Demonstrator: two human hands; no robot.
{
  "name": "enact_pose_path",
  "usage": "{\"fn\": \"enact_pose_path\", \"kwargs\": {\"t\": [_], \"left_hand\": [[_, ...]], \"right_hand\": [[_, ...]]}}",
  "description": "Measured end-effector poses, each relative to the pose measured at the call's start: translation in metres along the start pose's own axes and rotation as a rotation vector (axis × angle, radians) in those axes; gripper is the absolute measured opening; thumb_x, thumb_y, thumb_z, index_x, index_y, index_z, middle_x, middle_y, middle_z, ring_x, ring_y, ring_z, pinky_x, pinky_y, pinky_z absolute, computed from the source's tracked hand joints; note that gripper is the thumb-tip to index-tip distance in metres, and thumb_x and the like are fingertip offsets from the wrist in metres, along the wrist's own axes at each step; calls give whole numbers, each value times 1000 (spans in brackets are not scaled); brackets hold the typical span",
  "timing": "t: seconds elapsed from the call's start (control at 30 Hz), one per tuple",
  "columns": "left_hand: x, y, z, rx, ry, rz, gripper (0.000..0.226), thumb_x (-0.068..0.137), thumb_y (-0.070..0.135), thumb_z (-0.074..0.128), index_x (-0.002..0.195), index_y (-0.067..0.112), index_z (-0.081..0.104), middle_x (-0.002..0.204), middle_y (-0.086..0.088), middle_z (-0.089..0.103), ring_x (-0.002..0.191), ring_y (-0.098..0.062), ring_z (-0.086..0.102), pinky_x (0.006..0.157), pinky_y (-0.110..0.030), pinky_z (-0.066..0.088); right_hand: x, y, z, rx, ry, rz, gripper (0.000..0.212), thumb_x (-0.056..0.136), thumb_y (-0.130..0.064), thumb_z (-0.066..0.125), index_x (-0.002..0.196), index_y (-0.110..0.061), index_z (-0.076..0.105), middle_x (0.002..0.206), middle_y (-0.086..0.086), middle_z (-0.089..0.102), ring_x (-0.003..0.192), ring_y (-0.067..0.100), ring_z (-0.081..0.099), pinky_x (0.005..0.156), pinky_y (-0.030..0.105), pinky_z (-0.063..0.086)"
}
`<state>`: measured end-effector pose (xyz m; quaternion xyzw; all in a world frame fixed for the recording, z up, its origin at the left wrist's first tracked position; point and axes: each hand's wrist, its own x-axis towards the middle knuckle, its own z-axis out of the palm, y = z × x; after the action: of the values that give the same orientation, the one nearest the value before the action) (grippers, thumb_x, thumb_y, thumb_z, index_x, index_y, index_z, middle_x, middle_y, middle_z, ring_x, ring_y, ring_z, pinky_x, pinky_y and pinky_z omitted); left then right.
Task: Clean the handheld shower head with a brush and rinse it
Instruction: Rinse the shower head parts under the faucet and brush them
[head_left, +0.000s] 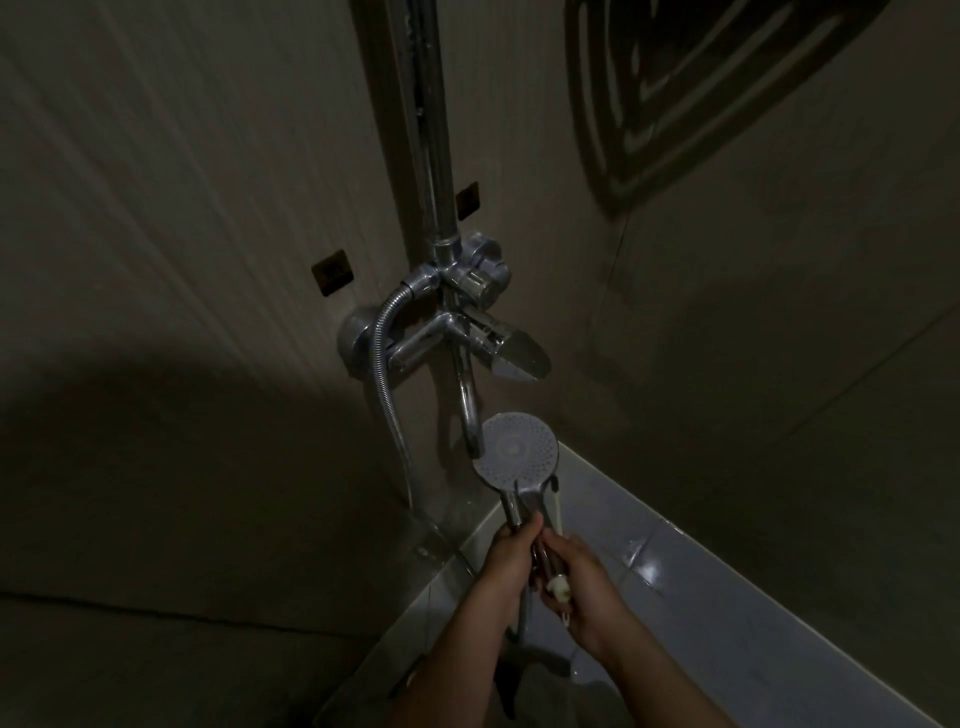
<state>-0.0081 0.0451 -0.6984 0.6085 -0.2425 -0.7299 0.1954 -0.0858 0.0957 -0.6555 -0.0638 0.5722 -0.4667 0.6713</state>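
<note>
The left hand (511, 553) is gripping the chrome handle of the handheld shower head (517, 449), with its fingers curled round the stem just below the round face. The right hand (584, 592) is sitting just beside it, touching it at the thumb side. It is clenching a slim brush (558, 590), whose pale end is poking out between the fingers. A thin pale stem is rising past the handle towards the back of the head, but in this dim light I cannot tell where the bristles are lying. Both forearms are bare and reaching up from the lower edge of the view.

The shower head is being held upright with its dotted spray face turned towards the camera. It is hanging just under the curved spout (470, 410) of the wall mixer (457, 322). The mixer's flat lever (519, 356) is sticking out to the right above it. A ribbed metal hose (381, 353) is looping from the left of the mixer and dropping along the wall. A chrome riser pipe (431, 130) is running up from the mixer out of the frame.

A pale tiled ledge (675, 561) is slanting across below the hands, glinting with wet spots. A ringed shadow (675, 93) is falling on the wall at the upper right.
</note>
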Motion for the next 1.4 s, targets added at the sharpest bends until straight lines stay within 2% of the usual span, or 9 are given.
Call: {"fn": "enact_pose_path", "kwargs": {"t": [0.17,0.3,0.4,0.53,0.63,0.77,1.03,1.23,1.4], "left_hand": [[-2,-1,-5,58,-14,64,17,95,34,49,101,19,56,88,-4,68,77,-18,64,64,-28,48],[-2,0,-9,91,-1,99,19,93,36,53,93,18,59,84,-4,69,77,-18,65,62,-27,48],[-2,-1,-14,83,9,98,29,89,40,58,90,12,65,80,-9,69,73,-21,62,61,-27,47],[1,-7,-22,71,29,61,32,88,43,59,96,13,66,83,-7,72,79,-22,65,66,-31,50],[2,-10,-27,36,45,58,28,87,40,61,96,15,66,86,-9,72,85,-24,65,80,-36,50],[-1,-17,-34,53,46,57,28,89,37,59,100,12,65,88,-11,71,82,-24,65,71,-33,49],[-17,-34,-35,24,73,26,31,92,35,54,106,10,64,87,-7,70,80,-19,66,65,-27,51],[-28,-46,-23,28,91,41,28,93,33,53,98,8,65,74,-8,67,63,-18,60,44,-22,42],[-34,-51,-11,55,65,62,25,93,30,53,92,9,66,67,-8,65,58,-18,59,45,-22,41]], "right_hand": [[0,3,3,-42,2,-18,19,98,-23,45,88,-8,50,65,10,55,45,11,52,35,18,37],[-3,3,8,8,-41,-28,21,98,-20,44,87,-5,53,68,11,57,45,9,57,36,16,40],[-3,4,12,7,-63,-21,23,98,-22,45,93,-2,56,69,10,61,46,7,60,37,15,42],[-6,5,17,11,-94,-14,23,99,-17,42,88,-2,55,59,8,61,41,6,58,34,13,40],[-8,8,20,-20,-117,-23,24,100,-17,41,89,-2,55,62,7,62,43,5,59,36,12,41],[-10,17,22,-58,-100,-6,21,99,-18,42,92,-3,55,68,10,60,44,6,59,36,13,40],[-15,34,13,-137,-72,24,22,98,-21,46,88,-5,57,64,9,59,45,11,55,36,16,39],[-28,36,-1,-148,-66,22,21,98,-20,47,89,-5,57,66,10,59,47,12,55,36,15,39],[-34,35,-14,-132,-44,15,20,98,-21,47,86,-7,57,65,8,58,46,9,54,36,14,37]]}}
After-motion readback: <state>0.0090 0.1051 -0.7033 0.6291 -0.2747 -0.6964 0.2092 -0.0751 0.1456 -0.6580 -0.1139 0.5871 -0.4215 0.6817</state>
